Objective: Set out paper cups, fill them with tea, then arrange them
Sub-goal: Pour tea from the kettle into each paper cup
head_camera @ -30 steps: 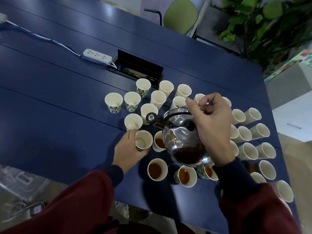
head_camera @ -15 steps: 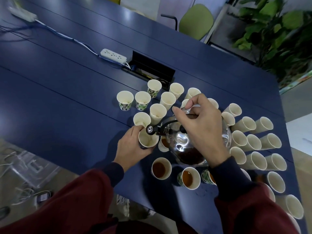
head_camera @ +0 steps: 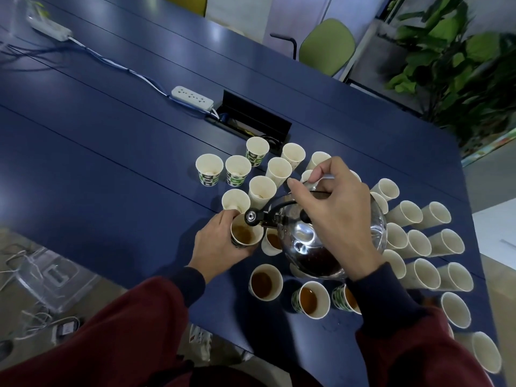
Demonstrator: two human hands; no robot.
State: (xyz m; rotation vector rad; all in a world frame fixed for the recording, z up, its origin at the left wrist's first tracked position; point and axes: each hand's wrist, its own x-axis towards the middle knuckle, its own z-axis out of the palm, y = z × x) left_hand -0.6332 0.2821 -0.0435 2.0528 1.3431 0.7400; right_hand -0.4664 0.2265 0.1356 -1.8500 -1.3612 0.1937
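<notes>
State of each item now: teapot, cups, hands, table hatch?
Held cup: upright, partly filled.
Left hand: grips held cup.
Teapot: tilted, spout over held cup, tea inside.
Right hand: grips teapot handle.
Front cups: hold tea.
Back cups: upright, no tea.
Table hatch: lid open.

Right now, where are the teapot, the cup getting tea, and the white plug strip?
teapot (head_camera: 315, 261), head view, on its glass belly.
cup getting tea (head_camera: 239, 220), head view, on its inner wall.
white plug strip (head_camera: 192, 97), head view, on its top face.
</notes>
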